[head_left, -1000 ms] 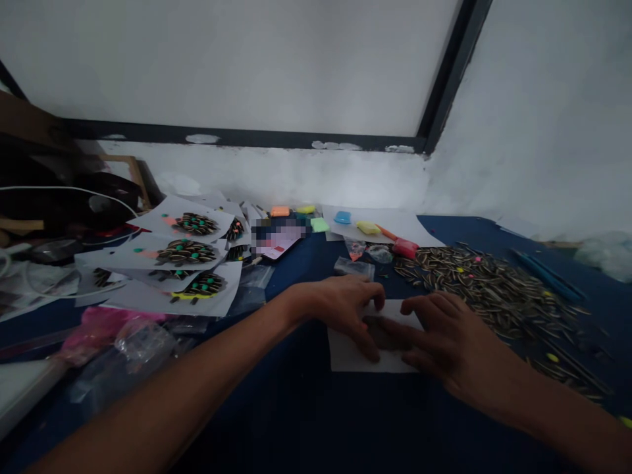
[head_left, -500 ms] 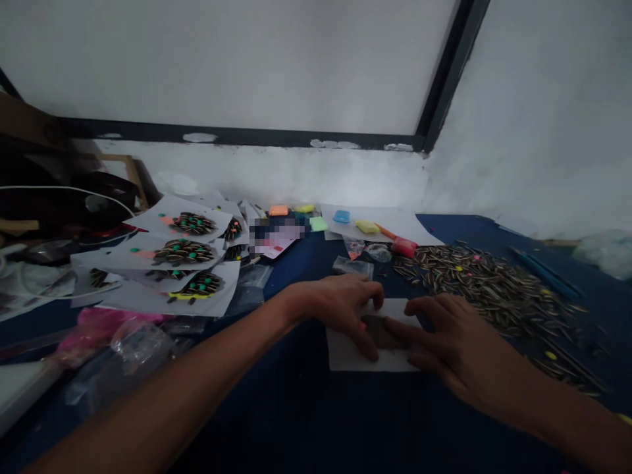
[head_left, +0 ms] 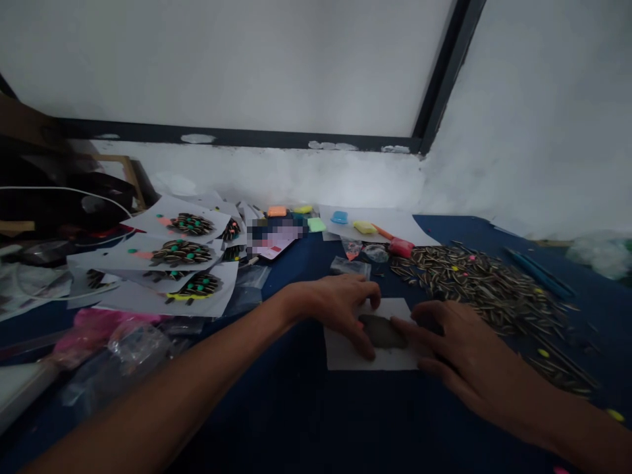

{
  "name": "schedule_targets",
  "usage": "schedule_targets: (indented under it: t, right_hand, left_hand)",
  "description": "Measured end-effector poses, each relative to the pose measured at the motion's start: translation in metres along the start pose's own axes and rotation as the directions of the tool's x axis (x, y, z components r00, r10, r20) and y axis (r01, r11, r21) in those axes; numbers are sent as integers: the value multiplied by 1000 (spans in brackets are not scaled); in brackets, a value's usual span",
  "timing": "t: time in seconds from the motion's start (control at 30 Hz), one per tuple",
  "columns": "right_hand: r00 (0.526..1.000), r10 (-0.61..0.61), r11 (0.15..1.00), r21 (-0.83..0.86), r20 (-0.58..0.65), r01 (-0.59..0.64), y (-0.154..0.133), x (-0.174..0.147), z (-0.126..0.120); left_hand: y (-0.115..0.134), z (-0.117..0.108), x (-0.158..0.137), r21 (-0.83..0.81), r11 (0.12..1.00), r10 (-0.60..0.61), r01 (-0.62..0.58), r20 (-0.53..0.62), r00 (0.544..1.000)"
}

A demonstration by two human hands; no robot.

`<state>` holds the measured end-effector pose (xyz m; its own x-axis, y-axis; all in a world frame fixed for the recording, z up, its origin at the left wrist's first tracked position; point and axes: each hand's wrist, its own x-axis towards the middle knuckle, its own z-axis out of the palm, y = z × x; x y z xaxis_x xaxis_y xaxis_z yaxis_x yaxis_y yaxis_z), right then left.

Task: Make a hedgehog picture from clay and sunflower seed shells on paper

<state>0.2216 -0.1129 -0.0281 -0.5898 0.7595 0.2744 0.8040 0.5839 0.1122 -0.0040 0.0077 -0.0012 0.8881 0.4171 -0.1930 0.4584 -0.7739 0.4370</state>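
Observation:
A flattened dark grey oval (head_left: pixel 385 332), clay-like in look, lies on a white sheet of paper (head_left: pixel 348 359) in front of me. My left hand (head_left: pixel 340 306) arches over the paper's left side, thumb and fingers apart, with the thumb at the oval's left edge. A small orange-red bit (head_left: pixel 360 325) shows beside that thumb. From the right, my right hand (head_left: pixel 457 349) reaches in with fingers spread, its fingertips at the right end of the oval. Neither hand grips anything; part of the paper is hidden beneath them.
Striped sunflower seeds (head_left: pixel 494 289) are heaped at the right. Sheets bearing seed-covered shapes (head_left: pixel 190 252) are stacked at the left. Coloured clay packets, including a yellow one (head_left: pixel 364 228), lie at the back near a phone (head_left: pixel 279 240). Plastic bags (head_left: pixel 133 349) sit at left.
My right hand has drawn back slightly to the right, uncovering more of the grey oval. My left hand stays nearly in place. The whole view has shifted a little.

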Motion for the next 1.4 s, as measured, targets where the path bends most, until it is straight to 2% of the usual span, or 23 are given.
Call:
schedule_targets:
  t: [0.27, 0.53, 0.7, 0.83, 1.0, 1.2, 1.4]
  right_hand:
    - [999, 36, 998, 56, -11, -36, -5, 7, 0]
    - [998, 42, 993, 109, 56, -48, -7, 20, -1]
    - [998, 34, 998, 63, -51, -30, -4, 8, 0]
    - [994, -24, 999, 18, -107, 26, -6, 2, -2]
    - [997, -52, 998, 43, -64, 55, -11, 6, -4]
    - [992, -95, 995, 6, -86, 96, -13, 6, -5]
    - [990, -134, 989, -58, 36, 136, -14, 8, -5]
  left_hand:
    - [1, 0, 0, 5, 1000, -3, 3, -4, 1000]
    - [-2, 1, 1, -3, 1000, 17, -17, 3, 1000]
    - [-1, 1, 1, -10, 1000, 3, -3, -1, 1000]
    - [-1, 0, 0, -16, 1000, 7, -7, 10, 1000]
    - [-1, 0, 1, -7, 1000, -2, 2, 14, 1000]
    - [0, 0, 0, -3, 1000, -1, 1, 10, 1000]
    - [-1, 0, 0, -20, 1000, 13, -13, 6, 1000]
